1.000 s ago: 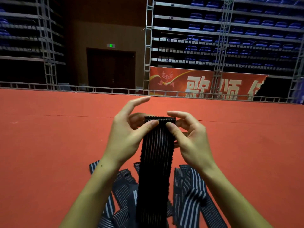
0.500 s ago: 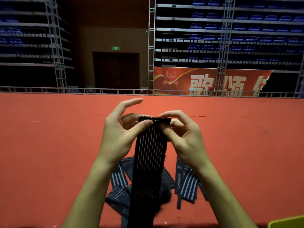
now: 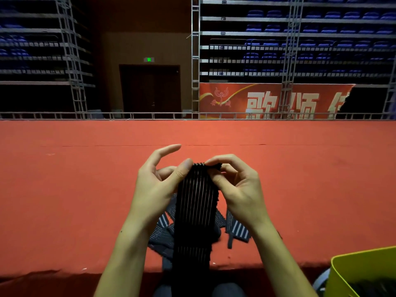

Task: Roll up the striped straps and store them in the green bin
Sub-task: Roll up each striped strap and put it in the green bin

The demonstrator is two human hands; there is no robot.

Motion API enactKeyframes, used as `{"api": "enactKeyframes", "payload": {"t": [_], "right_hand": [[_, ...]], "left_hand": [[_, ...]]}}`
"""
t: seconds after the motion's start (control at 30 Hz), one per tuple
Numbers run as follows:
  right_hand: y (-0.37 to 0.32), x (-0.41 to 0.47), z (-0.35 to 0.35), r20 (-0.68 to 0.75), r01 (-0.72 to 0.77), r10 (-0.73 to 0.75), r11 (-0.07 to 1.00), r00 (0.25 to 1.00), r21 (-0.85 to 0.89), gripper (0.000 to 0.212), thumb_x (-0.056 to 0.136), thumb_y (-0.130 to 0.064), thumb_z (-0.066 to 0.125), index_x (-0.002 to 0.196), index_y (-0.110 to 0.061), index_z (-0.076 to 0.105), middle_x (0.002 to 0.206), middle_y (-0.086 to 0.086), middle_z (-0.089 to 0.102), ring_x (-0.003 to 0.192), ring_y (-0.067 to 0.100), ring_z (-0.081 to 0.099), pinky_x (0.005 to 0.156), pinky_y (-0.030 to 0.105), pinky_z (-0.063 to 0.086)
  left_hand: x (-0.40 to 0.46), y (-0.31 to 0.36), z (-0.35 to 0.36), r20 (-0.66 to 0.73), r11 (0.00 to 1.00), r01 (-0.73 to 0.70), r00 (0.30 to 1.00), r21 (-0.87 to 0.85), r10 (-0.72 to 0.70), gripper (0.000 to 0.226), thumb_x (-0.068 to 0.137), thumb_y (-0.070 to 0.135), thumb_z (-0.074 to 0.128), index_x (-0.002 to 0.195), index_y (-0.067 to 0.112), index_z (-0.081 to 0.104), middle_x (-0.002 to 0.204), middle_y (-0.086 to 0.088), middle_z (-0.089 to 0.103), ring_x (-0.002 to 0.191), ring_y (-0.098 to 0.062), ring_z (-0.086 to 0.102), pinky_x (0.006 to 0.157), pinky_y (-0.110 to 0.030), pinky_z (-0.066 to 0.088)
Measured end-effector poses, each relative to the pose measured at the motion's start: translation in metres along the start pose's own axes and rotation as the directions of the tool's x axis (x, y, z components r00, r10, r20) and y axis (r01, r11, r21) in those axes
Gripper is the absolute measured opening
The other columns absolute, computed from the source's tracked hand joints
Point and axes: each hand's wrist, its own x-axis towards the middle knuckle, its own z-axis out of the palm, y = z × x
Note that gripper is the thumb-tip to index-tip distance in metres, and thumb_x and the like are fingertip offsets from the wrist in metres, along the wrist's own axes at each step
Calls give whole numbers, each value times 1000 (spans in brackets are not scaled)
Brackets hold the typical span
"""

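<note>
The red carpeted platform [image 3: 64, 189] fills the middle of the view, its front edge close to the person; beyond it stand a low metal rail [image 3: 150, 115], a red banner [image 3: 267, 99] and tiers of blue seats [image 3: 321, 28].

The green bin [image 3: 362, 273] sits at lower right, below the platform edge, on the right hand's side and well apart from both hands. Dark contents show inside it, too dim to identify.

A loose heap of striped straps [image 3: 237, 229] lies on the carpet near the front edge, directly under the hands.

The striped strap in work [image 3: 196, 211] hangs in front of the heap. Its long axis runs vertically, from the fingers down past the platform edge toward the person's lap. Its top end is level with the fingertips, between the two hands.

Left hand [image 3: 158, 185]: thumb presses the strap's upper left corner; index finger is extended and free.

Right hand [image 3: 240, 185]: thumb and curled fingers pinch the upper right corner, where the top edge appears to be turning over.

Judgement: the roll is only starting. The free length lies below the fingers, so rolling should proceed downward. The heap sits under the hanging tail and could snag it.
</note>
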Motion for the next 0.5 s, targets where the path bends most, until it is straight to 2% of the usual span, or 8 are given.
{"api": "enactKeyframes", "payload": {"t": [0.1, 0.2, 0.27, 0.37, 0.5], "right_hand": [[-4, -11, -5, -1, -19, 19, 1000, 1000, -21, 21, 101, 5, 67, 106, -14, 76, 100, 5, 79, 93, 19, 75, 83, 35, 60], [-6, -23, -12, 13, -42, 44, 994, 999, -96, 22, 101, -2, 70, 107, -21, 79, 105, 5, 79, 95, 31, 75, 86, 56, 62], [-9, -30, -14, 28, -68, 72, 991, 997, -114, 17, 101, -15, 72, 113, -25, 77, 106, 6, 79, 95, 34, 76, 86, 64, 60], [-13, -38, -18, 2, -131, 132, 987, 991, -96, 27, 102, -24, 73, 127, -32, 70, 101, 10, 79, 93, 37, 77, 83, 65, 62], [-17, -47, -21, 30, -108, 115, 979, 993, -174, 17, 102, -17, 75, 117, -24, 73, 95, 10, 80, 90, 32, 79, 80, 63, 62]], "left_hand": [[-9, 1, 1, 20, 1000, -12, 1000, 9, 12, 48, 96, 16, 78, 141, 29, 63, 94, -19, 81, 90, -22, 80, 84, -30, 64], [-16, 0, 2, 45, 999, -25, 999, 26, 24, 51, 97, 9, 77, 142, 29, 63, 97, -16, 81, 92, -20, 79, 83, -29, 62], [-22, -1, 1, 62, 999, -26, 998, 39, 24, 52, 97, 5, 76, 142, 29, 63, 98, -15, 81, 94, -21, 79, 84, -31, 63], [-30, -3, 2, 81, 997, -41, 996, 58, 36, 53, 98, 1, 73, 143, 28, 61, 100, -13, 82, 99, -25, 80, 89, -37, 65], [-40, -2, 3, 76, 991, -81, 994, 106, 73, 53, 98, 6, 74, 144, 28, 60, 100, -10, 83, 101, -25, 81, 91, -38, 64]]}}
